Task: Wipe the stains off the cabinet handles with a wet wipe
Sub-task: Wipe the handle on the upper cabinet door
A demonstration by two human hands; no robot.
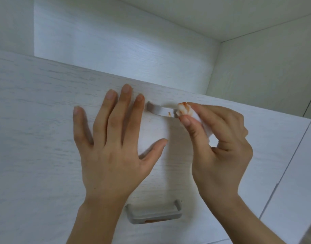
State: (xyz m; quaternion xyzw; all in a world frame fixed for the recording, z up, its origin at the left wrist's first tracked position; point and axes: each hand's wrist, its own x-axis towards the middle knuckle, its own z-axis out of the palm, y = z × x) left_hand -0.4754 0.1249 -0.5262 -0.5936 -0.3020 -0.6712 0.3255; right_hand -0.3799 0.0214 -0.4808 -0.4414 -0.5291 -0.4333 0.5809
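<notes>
A grey upper handle (160, 110) sits on the white wood-grain drawer front (36, 120), with a small orange-red stain near its right end. My right hand (216, 147) pinches a folded white wet wipe (185, 110), its tip smeared orange-red and pressed against the handle's right end. My left hand (114, 138) lies flat with fingers spread on the drawer front, just left of the handle. A second grey handle (154, 213) lower down carries an orange stain on its underside.
Above the drawer front is an open white cabinet recess (124, 41) with a side wall (265, 67) on the right. A narrow white panel edge (295, 173) runs down the right side.
</notes>
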